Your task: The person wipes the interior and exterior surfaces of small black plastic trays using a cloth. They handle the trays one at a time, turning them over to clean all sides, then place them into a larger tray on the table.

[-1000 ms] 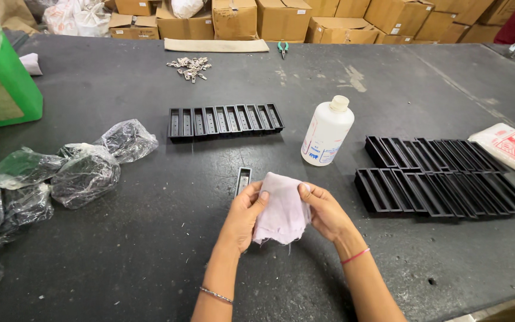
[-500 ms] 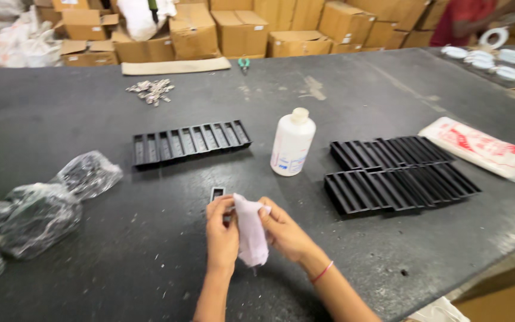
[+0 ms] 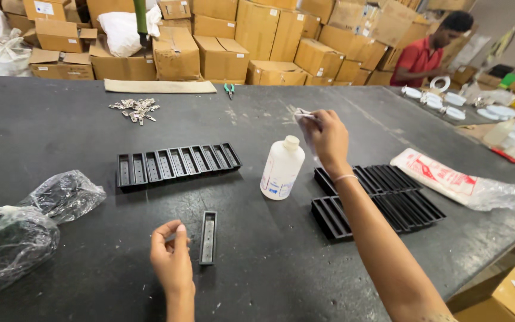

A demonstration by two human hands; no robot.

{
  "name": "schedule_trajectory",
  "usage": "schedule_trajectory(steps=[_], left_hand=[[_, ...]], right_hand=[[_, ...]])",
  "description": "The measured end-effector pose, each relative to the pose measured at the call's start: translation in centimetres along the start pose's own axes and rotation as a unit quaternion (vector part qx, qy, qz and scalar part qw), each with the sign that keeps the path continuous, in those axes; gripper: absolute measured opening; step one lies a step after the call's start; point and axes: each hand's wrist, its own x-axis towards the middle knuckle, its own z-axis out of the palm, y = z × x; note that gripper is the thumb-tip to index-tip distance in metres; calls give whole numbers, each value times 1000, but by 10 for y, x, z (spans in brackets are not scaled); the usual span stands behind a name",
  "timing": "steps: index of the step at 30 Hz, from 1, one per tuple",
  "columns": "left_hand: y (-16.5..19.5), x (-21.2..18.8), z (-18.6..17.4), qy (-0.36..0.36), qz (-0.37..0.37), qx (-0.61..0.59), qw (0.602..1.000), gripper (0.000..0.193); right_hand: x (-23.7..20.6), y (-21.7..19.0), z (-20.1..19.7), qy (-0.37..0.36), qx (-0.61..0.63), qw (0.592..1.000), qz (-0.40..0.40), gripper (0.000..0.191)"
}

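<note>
On the table (image 3: 49,137), the bottle (image 3: 281,168) stands between the slotted tray (image 3: 177,164) at left and the stacked trays (image 3: 382,200) at right.

Right hand (image 3: 328,138) lifts cloth (image 3: 303,119) above white bottle (image 3: 281,169).

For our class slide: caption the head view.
Right hand lifts cloth above white bottle; left hand beside black tray.

White cloth (image 3: 306,119) pinched aloft above white bottle (image 3: 282,168), black tray piece (image 3: 208,237) flat on table
</note>
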Motion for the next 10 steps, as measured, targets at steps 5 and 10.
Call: schedule_trajectory(steps=[5, 10], left_hand=[[-7, 13, -5, 10, -33, -7, 999, 17], [-13, 22, -6, 26, -47, -24, 998, 16]], right_hand=[[-1, -13, 35, -110, -44, 992, -48, 23], [-4, -17, 47, -204, -109, 973, 15, 21]])
